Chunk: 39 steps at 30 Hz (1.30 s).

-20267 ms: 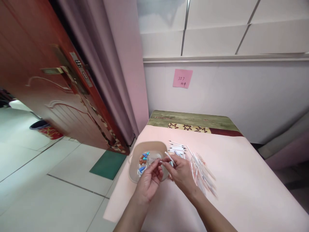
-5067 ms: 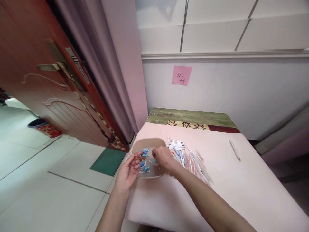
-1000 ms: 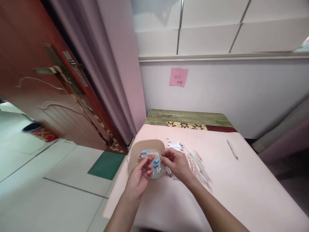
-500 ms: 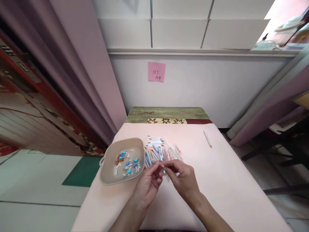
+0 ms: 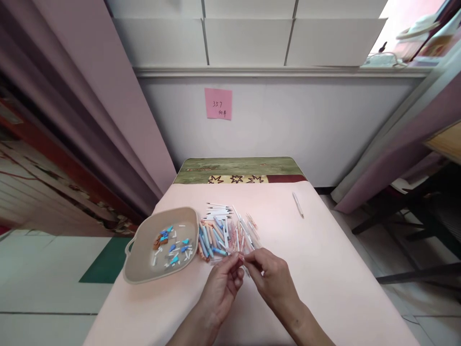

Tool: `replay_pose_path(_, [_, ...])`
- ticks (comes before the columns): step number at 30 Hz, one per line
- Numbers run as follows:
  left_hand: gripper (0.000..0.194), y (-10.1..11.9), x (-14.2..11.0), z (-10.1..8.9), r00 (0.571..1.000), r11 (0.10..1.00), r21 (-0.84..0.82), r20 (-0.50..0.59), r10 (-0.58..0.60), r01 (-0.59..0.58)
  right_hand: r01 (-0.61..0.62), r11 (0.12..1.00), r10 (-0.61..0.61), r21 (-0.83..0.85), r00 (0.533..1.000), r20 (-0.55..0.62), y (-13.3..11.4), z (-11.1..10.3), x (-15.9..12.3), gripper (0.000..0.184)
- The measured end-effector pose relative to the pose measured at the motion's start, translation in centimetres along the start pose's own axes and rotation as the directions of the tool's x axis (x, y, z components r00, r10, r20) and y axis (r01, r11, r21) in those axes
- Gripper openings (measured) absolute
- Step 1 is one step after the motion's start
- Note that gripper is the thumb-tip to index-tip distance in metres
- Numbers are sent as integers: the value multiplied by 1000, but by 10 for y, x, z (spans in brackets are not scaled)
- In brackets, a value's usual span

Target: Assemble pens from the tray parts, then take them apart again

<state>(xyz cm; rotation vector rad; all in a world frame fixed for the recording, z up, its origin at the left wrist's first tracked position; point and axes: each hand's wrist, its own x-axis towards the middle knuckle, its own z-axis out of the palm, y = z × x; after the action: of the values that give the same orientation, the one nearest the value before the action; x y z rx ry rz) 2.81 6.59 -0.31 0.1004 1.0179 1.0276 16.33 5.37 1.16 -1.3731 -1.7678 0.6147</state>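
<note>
My left hand (image 5: 224,286) is closed, thumb and forefinger pinching a small pink-patterned pen part (image 5: 241,257). From the other side, the closed fingertips of my right hand (image 5: 272,278) meet the same part; most of it is hidden by the fingers. Just beyond both hands lies a pile of pen pieces: blue and orange barrels (image 5: 206,236), clear pink-patterned tubes (image 5: 236,236) and white sticks. A row of white pen refills (image 5: 219,211) with dark tips is laid out behind the barrels.
To the left stands a beige tray (image 5: 135,266) holding blue clips (image 5: 175,260), brown clips (image 5: 157,241) and small white pieces. A white pen (image 5: 298,205) lies apart at the right. The table's cloth (image 5: 324,288) is pale pink; a wall with a pink note (image 5: 218,103) rises behind.
My view has swung a little to the right, so the tray, pile and pen appear farther left. Both hands stay pinched together at the small part, with little visible change.
</note>
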Motion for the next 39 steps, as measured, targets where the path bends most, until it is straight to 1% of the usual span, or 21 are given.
replay_pose_path(3, [9, -7, 3, 4, 1000, 1000, 9, 3, -29, 29, -63, 997, 62, 42, 998, 18, 6, -4, 0, 9])
replay_pose_path(5, [8, -9, 5, 5, 998, 998, 7, 10, -65, 65, -119, 986, 114, 120, 992, 44, 9, -8, 2, 6])
replay_pose_path(7, [7, -5, 7, 6, 994, 994, -5, 19, -107, 107, -171, 964, 162, 204, 985, 60, 14, -14, 4, 11])
replay_pose_path(9, [6, 5, 8, 6, 993, 993, -39, 37, -111, 112, -214, 947, 212, 241, 977, 33, 20, -23, 6, 17])
replay_pose_path(10, [4, 13, 8, 6, 995, 994, -67, 48, -87, 90, -234, 944, 239, 235, 971, 7, 25, -27, 7, 19])
replay_pose_path(12, [2, 31, 8, 5, 998, 988, -156, 62, 8, 2, -273, 945, 285, 180, 957, -44, 35, -36, 10, 20])
replay_pose_path(14, [8, 47, 6, 6, 992, 968, -240, 82, 97, -75, -303, 951, 307, 68, 949, -73, 46, -39, 12, 20])
replay_pose_path(15, [10, 54, 5, 6, 989, 961, -262, 90, 120, -93, -314, 950, 312, -8, 947, -77, 52, -38, 13, 19])
replay_pose_path(18, [15, 66, 1, 6, 988, 957, -275, 100, 122, -90, -339, 908, 336, -246, 940, -55, 65, -29, 15, 17])
replay_pose_path(20, [16, 71, -1, 4, 988, 953, -283, 77, 134, -107, -361, 863, 378, -355, 926, -23, 69, -21, 17, 17])
replay_pose_path(21, [18, 74, -2, 3, 986, 948, -290, 60, 158, -134, -368, 845, 396, -388, 918, -7, 71, -17, 18, 17])
replay_pose_path(23, [19, 78, -3, 1, 977, 935, -297, 32, 212, -194, -369, 827, 416, -425, 909, 21, 71, -11, 20, 17])
replay_pose_path(25, [18, 80, -3, -2, 971, 933, -285, 30, 238, -220, -354, 823, 415, -443, 909, 44, 69, -7, 25, 17])
replay_pose_path(29, [14, 79, -2, -6, 978, 946, -263, 42, 205, -187, -297, 849, 372, -437, 923, 96, 60, 5, 37, 18])
replay_pose_path(31, [14, 78, -2, -7, 979, 947, -263, 39, 201, -184, -251, 874, 335, -416, 931, 141, 54, 15, 43, 18])
replay_pose_path(33, [15, 78, -1, -9, 977, 946, -258, 39, 210, -194, -223, 879, 325, -421, 927, 188, 48, 27, 47, 18])
replay_pose_path(35, [16, 78, 1, -11, 976, 948, -250, 41, 212, -196, -220, 858, 346, -464, 915, 207, 42, 39, 50, 19])
replay_pose_path(39, [14, 76, 4, -16, 980, 955, -240, 50, 191, -174, -235, 773, 411, -590, 893, 183, 34, 57, 56, 22])
